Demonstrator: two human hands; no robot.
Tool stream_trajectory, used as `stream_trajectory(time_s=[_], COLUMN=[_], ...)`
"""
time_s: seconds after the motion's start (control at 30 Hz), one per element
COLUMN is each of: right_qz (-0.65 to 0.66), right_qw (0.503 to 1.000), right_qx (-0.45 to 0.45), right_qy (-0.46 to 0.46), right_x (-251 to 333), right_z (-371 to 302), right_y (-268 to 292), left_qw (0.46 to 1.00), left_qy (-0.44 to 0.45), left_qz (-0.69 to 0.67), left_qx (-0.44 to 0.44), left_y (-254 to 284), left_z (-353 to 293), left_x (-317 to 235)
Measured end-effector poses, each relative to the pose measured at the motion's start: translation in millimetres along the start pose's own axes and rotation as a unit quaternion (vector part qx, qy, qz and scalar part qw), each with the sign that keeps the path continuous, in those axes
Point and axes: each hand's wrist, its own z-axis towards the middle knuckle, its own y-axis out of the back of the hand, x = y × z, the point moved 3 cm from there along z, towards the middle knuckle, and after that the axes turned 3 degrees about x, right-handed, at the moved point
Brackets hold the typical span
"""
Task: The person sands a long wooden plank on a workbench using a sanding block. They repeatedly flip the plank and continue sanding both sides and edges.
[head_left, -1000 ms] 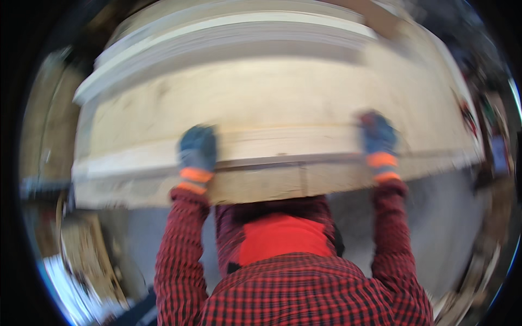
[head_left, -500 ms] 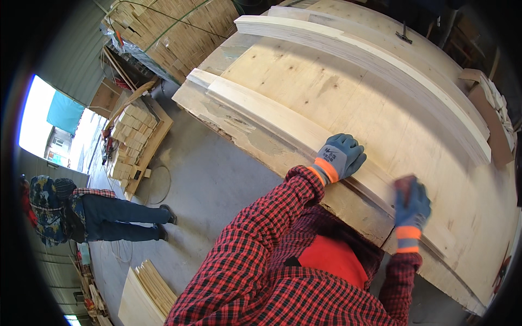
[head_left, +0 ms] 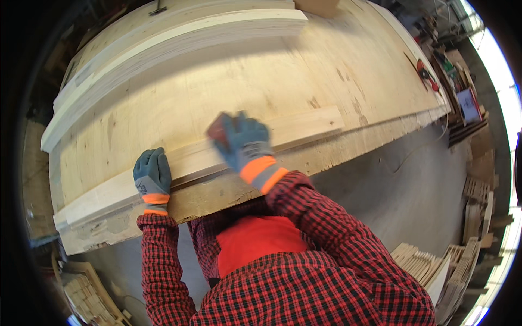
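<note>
A long pale wooden board [head_left: 307, 124] lies along the near edge of a plywood-topped workbench [head_left: 310, 68]. My left hand [head_left: 153, 176], in a blue-grey glove with an orange cuff, grips the board left of centre, its fingers bent over it. Farther right, my gloved right hand [head_left: 246, 140] is closed around a reddish-brown sanding block [head_left: 217, 129] at the board's top face. Motion smears this hand and the block a little. The block's underside is hidden.
Across the bench's far side runs a stack of long boards [head_left: 179, 39]. A hammer-like tool [head_left: 158, 10] lies beyond it. Red-handled pliers [head_left: 427, 75] rest near the right end. Bundled wood pieces [head_left: 87, 299] stand on the floor at lower left, wooden slats [head_left: 416, 263] at lower right.
My view has swung to the right, bringing the bench's right end in and taking the other person out. My right hand, still on the sanding block, is now over the board's right part.
</note>
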Motion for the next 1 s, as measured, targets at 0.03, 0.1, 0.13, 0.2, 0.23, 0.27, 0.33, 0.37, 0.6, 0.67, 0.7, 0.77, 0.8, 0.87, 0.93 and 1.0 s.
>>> stream_trajectory(time_s=[0.03, 0.1, 0.13, 0.2, 0.23, 0.27, 0.33, 0.37, 0.6, 0.67, 0.7, 0.77, 0.8, 0.87, 0.93, 1.0], right_qz=[-0.009, -0.020, -0.020, -0.015, -0.005, -0.076, -0.155, -0.168, 0.014, 0.044, 0.022, 0.018, -0.048, -0.143, -0.188, -0.211], right_qw=[0.999, 0.999, 0.997, 0.986, 0.980, 0.969, 0.952, 0.948, 0.999, 0.996, 0.998, 0.990, 0.987, 0.978, 0.966, 0.957], right_qx=[-0.019, 0.044, 0.076, 0.116, 0.084, 0.056, -0.009, -0.027, 0.031, -0.009, 0.038, 0.119, 0.089, -0.062, -0.120, -0.095], right_qy=[0.045, -0.002, -0.007, -0.121, -0.178, -0.227, -0.265, -0.268, 0.038, 0.074, 0.051, -0.076, -0.127, -0.137, -0.133, -0.174], right_x=[13.2, -11.9, -41.5, -139.2, -186.8, -224.5, -262.3, -259.7, -36.8, -34.9, -52.5, -132.5, -173.0, -222.0, -229.8, -184.9], right_z=[4.8, 3.6, 8.6, 13.1, 4.2, -4.2, -13.1, -19.5, -30.3, -28.5, -29.9, -22.1, -22.5, -27.3, -29.2, -33.1], right_y=[5.9, 19.3, 24.4, 35.4, 41.8, 44.9, 39.1, 33.7, 10.9, 22.8, 24.0, 28.7, 35.7, 42.8, 40.7, 30.7], left_qw=[1.000, 1.000, 1.000, 1.000, 1.000, 1.000, 1.000, 1.000, 1.000, 1.000, 1.000, 1.000, 1.000, 1.000, 1.000, 1.000], left_qy=[0.018, 0.018, 0.001, 0.001, -0.001, 0.005, 0.013, 0.014, 0.008, -0.008, 0.006, 0.020, 0.018, 0.013, 0.016, 0.022], left_qz=[0.008, 0.003, 0.006, 0.008, 0.001, -0.004, 0.008, 0.001, 0.010, 0.000, 0.009, 0.001, 0.002, 0.008, 0.004, 0.003], left_qx=[0.009, 0.010, -0.003, -0.004, -0.010, -0.012, -0.005, -0.006, 0.005, 0.000, 0.007, 0.008, 0.003, -0.003, -0.007, -0.008], left_y=[0.5, -0.5, -0.1, -2.0, -1.4, -1.4, -1.6, -2.4, -3.0, -1.8, -1.5, -1.0, -1.4, -0.5, -0.4, -0.1], left_z=[-1.4, -0.3, 0.4, 2.2, 2.3, 1.9, 0.0, -0.7, 0.1, 1.5, 1.5, 1.2, 1.2, 0.4, -0.2, -0.4], left_x=[-1.5, -2.9, -4.0, -3.9, -3.4, -2.9, -1.6, -1.4, -1.0, -2.9, -2.6, -3.1, -3.9, -4.5, -4.4, -4.0])
